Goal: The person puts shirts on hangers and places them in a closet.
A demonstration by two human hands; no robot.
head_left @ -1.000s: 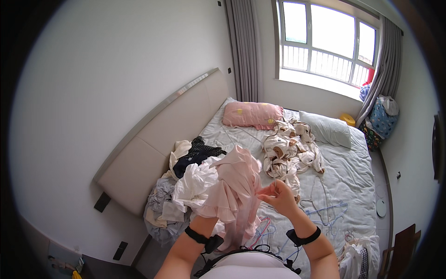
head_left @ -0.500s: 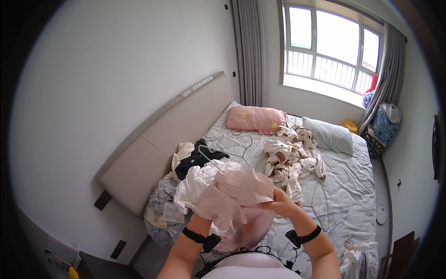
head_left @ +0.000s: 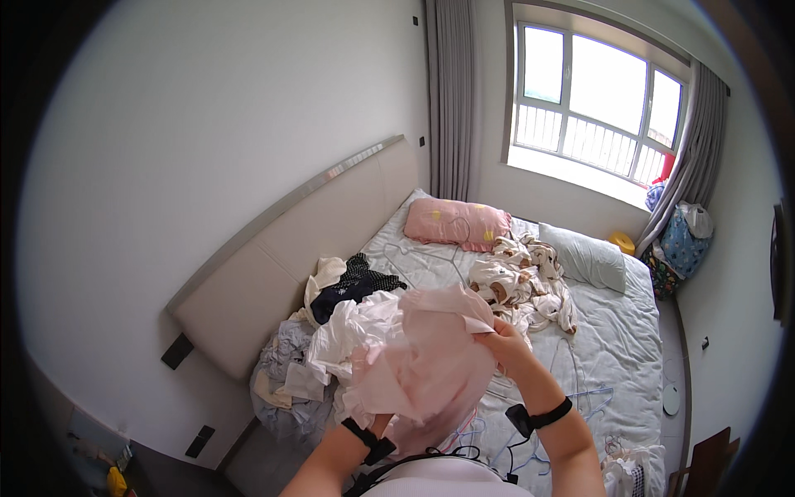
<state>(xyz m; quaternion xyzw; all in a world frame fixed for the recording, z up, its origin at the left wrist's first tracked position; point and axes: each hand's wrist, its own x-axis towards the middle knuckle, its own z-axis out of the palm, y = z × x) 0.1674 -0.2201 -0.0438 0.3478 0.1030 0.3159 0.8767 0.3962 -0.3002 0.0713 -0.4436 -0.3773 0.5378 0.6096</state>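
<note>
A pale pink garment [head_left: 439, 348] hangs in front of me above the bed. My right hand [head_left: 498, 338] grips its upper right edge, fingers closed on the cloth. Where my left hand is, only the wrist [head_left: 379, 427] shows; its fingers are hidden in or behind the garment's lower left folds. Past the garment's top edge, a grey wire hanger [head_left: 426, 258] appears, its hook in front of the pink pillow; its lower part is covered, and I cannot tell what bears it. White garments [head_left: 352, 331] lie bunched just left of the pink cloth.
The bed [head_left: 617, 331] holds a pink pillow [head_left: 458, 222], a grey-green pillow [head_left: 584, 255] and crumpled cream-and-brown clothes [head_left: 534, 282]. Dark dotted clothing [head_left: 356, 286] and a grey-blue heap [head_left: 290, 364] lie by the headboard [head_left: 273, 248]. Loose hangers [head_left: 590, 402] lie at right.
The pink garment has opened out and risen a little, and my right hand has moved up with it. The grey hanger has shifted up and right. My left hand has sunk lower.
</note>
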